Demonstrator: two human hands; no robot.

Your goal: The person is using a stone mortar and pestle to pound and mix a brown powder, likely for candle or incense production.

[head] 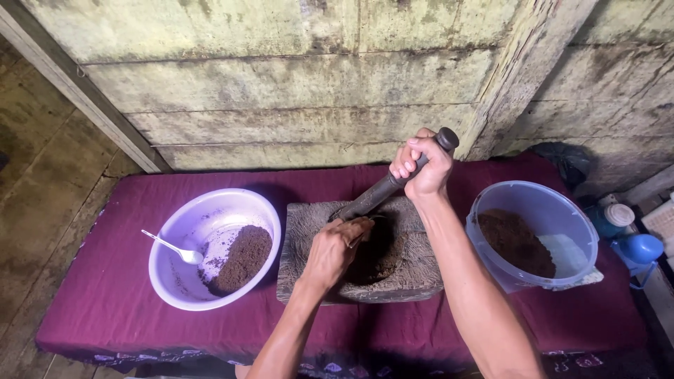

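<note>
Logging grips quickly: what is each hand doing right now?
Left hand: curled inside the stone mortar, contents hidden.
Right hand: closed around the dark pestle.

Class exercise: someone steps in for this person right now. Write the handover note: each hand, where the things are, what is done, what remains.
Right hand: gripped around the top of the dark pestle, which slants down into the mortar.
Left hand: inside the hollow of the stone mortar, fingers on the dark brown grounds there.
Left of the mortar: white bowl with a heap of brown powder and a spoon.
Right: blue bucket partly filled with brown material.
All sits on a maroon cloth.
Done: some powder already in the bowl.
Left: the grounds in the mortar and the bucket's contents.
</note>
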